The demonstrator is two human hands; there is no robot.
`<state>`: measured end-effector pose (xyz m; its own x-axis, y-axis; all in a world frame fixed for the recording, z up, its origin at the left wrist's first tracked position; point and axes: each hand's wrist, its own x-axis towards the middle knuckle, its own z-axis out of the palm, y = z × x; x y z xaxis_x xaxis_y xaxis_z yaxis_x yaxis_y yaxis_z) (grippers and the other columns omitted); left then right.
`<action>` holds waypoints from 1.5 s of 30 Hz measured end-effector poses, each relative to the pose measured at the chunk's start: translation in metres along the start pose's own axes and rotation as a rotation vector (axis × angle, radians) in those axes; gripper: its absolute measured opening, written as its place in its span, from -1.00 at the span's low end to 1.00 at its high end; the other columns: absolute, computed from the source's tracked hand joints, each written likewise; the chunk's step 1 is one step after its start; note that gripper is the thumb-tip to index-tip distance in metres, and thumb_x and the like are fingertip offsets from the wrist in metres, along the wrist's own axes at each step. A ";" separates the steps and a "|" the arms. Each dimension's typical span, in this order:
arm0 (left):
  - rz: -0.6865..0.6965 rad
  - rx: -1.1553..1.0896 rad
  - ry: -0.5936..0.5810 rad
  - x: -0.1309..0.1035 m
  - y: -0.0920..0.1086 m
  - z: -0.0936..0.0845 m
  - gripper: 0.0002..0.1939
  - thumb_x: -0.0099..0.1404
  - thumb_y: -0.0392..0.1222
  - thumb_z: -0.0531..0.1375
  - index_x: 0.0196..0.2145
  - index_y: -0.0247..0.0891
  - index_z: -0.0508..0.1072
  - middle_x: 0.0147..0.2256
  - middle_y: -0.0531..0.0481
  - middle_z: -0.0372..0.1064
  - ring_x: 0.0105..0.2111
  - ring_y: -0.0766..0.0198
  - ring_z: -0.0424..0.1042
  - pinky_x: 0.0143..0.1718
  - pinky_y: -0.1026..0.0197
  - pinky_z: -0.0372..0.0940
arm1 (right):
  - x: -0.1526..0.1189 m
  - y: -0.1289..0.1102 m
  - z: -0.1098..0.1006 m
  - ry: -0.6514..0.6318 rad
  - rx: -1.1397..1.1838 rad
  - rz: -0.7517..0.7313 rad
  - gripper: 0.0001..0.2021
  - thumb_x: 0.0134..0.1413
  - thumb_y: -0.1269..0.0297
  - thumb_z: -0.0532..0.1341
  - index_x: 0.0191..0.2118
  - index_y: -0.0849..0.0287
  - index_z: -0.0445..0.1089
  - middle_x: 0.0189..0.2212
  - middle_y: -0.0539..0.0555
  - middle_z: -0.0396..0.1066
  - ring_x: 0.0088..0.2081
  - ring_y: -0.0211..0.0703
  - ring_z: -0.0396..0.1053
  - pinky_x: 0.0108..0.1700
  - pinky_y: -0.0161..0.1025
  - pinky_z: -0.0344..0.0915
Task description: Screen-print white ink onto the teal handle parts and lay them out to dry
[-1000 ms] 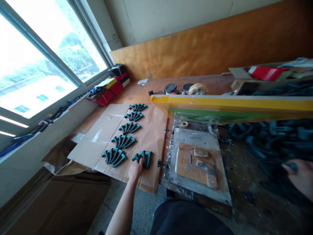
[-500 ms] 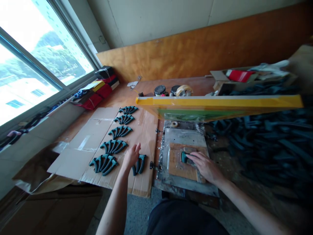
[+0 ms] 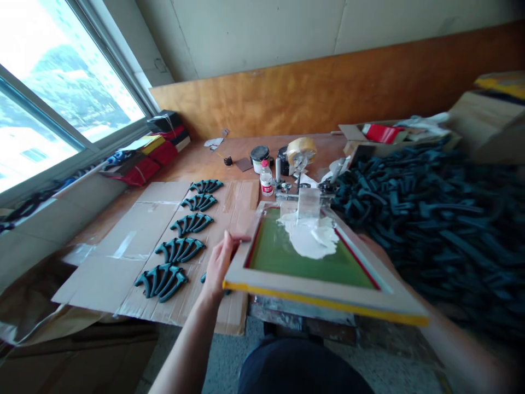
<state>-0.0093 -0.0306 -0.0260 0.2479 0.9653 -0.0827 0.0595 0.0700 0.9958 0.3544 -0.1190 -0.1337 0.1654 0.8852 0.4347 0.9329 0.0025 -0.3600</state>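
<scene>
- Fingers of the left hand (image 3: 218, 261) are curled around the left rail of the printing screen frame (image 3: 328, 295), with the thumb lying along the top of the rail.
- Right hand cannot be seen: only its forearm (image 3: 459, 350) shows, running in under the frame's right side, so how its fingers stand cannot be told.
- Printing screen frame sits near the front edge of the workbench (image 3: 229, 158), tilted, with its yellow-edged front rail lifted over a metal base plate (image 3: 295, 312).
- Green mesh (image 3: 287, 257) fills the frame, with a pool of white ink (image 3: 311, 238) at its far end and a clear squeegee blade (image 3: 308, 203) standing in the ink.
- Dark teal handle pieces (image 3: 162, 280) lie in fanned groups on a flat sheet of cardboard (image 3: 123, 257) left of the frame, in a row running toward the back edge of the bench; one more piece is partly hidden behind the left hand.
- Heap of the same dark pieces (image 3: 430, 213) covers the right side of the bench.
- Roll of tape (image 3: 301, 149), a small white bottle (image 3: 266, 179) and dark ink tins (image 3: 259, 154) stand just behind the frame.
- Red and yellow packets (image 3: 151, 156) sit at the back left corner by the window.
</scene>
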 end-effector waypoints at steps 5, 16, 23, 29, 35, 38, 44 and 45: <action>-0.182 0.203 -0.126 -0.021 -0.105 -0.010 -0.31 0.23 0.17 0.15 0.22 -0.25 0.25 -0.51 0.12 0.26 -0.51 0.34 0.25 -0.48 0.32 0.16 | 0.058 -0.026 -0.012 0.014 0.020 -0.069 -0.49 0.13 0.11 0.23 0.15 0.21 0.28 0.04 0.26 0.31 -0.06 0.02 0.38 -0.03 -0.10 0.39; -0.166 0.443 -0.133 -0.012 -0.149 -0.007 -0.40 0.31 0.07 0.04 0.24 -0.22 0.23 -0.46 0.10 0.31 -0.41 0.27 0.33 -0.34 0.28 0.21 | 0.036 -0.083 0.023 -0.324 -0.164 -0.343 -0.87 0.08 0.54 0.12 -0.37 0.19 0.32 -0.36 0.10 0.39 -0.25 -0.08 0.30 -0.20 -0.20 0.24; -0.176 0.432 -0.121 -0.013 -0.152 -0.007 -0.40 0.30 0.08 0.05 0.22 -0.22 0.27 -0.46 0.08 0.32 -0.43 0.28 0.33 -0.37 0.28 0.21 | 0.002 -0.083 -0.003 -0.462 0.026 -0.690 -0.81 0.03 0.59 0.07 -0.38 0.18 0.34 -0.41 0.07 0.36 -0.29 -0.11 0.28 -0.23 -0.20 0.23; -0.189 0.419 -0.078 -0.013 -0.143 -0.006 -0.37 0.25 0.11 0.11 0.20 -0.25 0.30 -0.50 0.10 0.30 -0.47 0.30 0.31 -0.42 0.30 0.20 | 0.001 -0.082 0.003 -0.313 0.052 -0.560 -0.79 0.07 0.59 0.06 -0.32 0.19 0.38 -0.35 0.11 0.38 -0.21 -0.08 0.29 -0.17 -0.16 0.28; -0.224 0.301 -0.109 -0.014 -0.133 -0.005 -0.28 0.21 0.18 0.14 0.23 -0.26 0.25 -0.54 0.13 0.25 -0.55 0.34 0.26 -0.52 0.32 0.15 | 0.017 -0.084 -0.001 -0.365 0.101 -0.505 -0.89 0.11 0.45 0.20 -0.23 0.17 0.41 -0.29 0.06 0.44 -0.21 -0.11 0.35 -0.13 -0.18 0.31; -0.255 0.199 -0.149 -0.015 -0.108 -0.008 -0.21 0.18 0.21 0.18 0.26 -0.23 0.19 -0.53 0.11 0.30 -0.57 0.34 0.28 -0.56 0.33 0.14 | 0.062 -0.089 -0.006 -0.305 0.014 -0.318 -0.63 0.14 0.32 0.26 0.08 0.13 0.34 -0.19 0.06 0.45 -0.15 -0.11 0.38 -0.11 -0.24 0.30; -0.167 -0.012 -0.061 -0.007 -0.019 -0.006 -0.43 0.28 0.26 0.05 -0.02 -0.23 0.49 -0.37 -0.06 0.45 -0.43 0.23 0.41 -0.47 0.23 0.31 | 0.107 -0.051 -0.041 -0.067 -0.097 -0.030 -0.54 0.28 0.06 0.10 0.20 0.15 0.23 -0.22 0.12 0.41 -0.25 -0.10 0.38 -0.26 -0.25 0.27; -0.104 -0.063 -0.032 0.000 -0.004 -0.003 -0.44 0.30 0.26 0.02 -0.09 -0.24 0.51 -0.34 -0.08 0.47 -0.43 0.24 0.41 -0.48 0.23 0.32 | 0.102 -0.039 -0.045 -0.013 -0.070 0.023 -0.60 0.30 0.08 0.07 0.12 0.19 0.29 -0.24 0.12 0.42 -0.27 -0.11 0.38 -0.25 -0.24 0.28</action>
<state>-0.0120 -0.0303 -0.0298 0.2739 0.9437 -0.1856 0.0259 0.1857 0.9823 0.3492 -0.0497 -0.0383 0.1828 0.8907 0.4161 0.9491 -0.0495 -0.3110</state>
